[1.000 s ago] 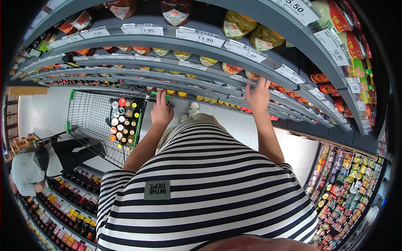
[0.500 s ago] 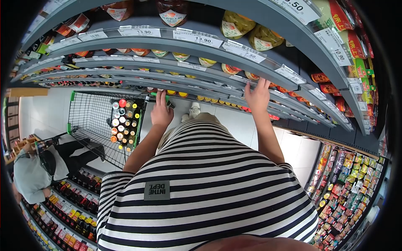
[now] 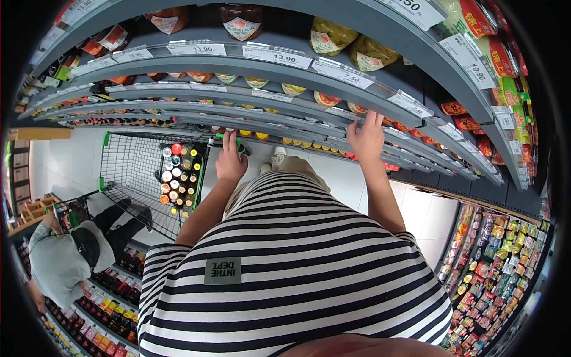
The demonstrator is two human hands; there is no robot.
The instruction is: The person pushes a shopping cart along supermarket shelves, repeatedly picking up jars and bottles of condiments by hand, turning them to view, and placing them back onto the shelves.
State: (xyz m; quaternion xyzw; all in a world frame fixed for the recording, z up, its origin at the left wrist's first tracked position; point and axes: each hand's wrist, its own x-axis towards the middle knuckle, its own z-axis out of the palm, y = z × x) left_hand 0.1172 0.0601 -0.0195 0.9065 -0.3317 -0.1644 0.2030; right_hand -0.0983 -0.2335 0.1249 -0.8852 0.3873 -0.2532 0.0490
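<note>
My left hand (image 3: 231,162) lies over the green handle (image 3: 240,146) of a wire shopping cart (image 3: 128,159), with its fingers curled across the bar. Bottles and jars (image 3: 178,175) with coloured caps stand grouped at the cart's near end. Raised to the front edge of a shelf, my right hand (image 3: 367,140) has its thumb apart from its fingers and holds nothing that I can see. Close to its fingertips is a small jar (image 3: 357,107) on that shelf. Whether the fingertips touch the jar or only the shelf edge, I cannot tell.
Grey shelves (image 3: 333,66) with price tags curve across the front, carrying jars of pickles (image 3: 333,37) and dark sauce (image 3: 241,22). Another person (image 3: 65,259) stands at the left by a second cart. Packets fill a display (image 3: 493,268) at the right.
The cart has shifted slightly to the right. The other person at the left has moved right and lower in view. My right hand has stayed nearly still at the shelf.
</note>
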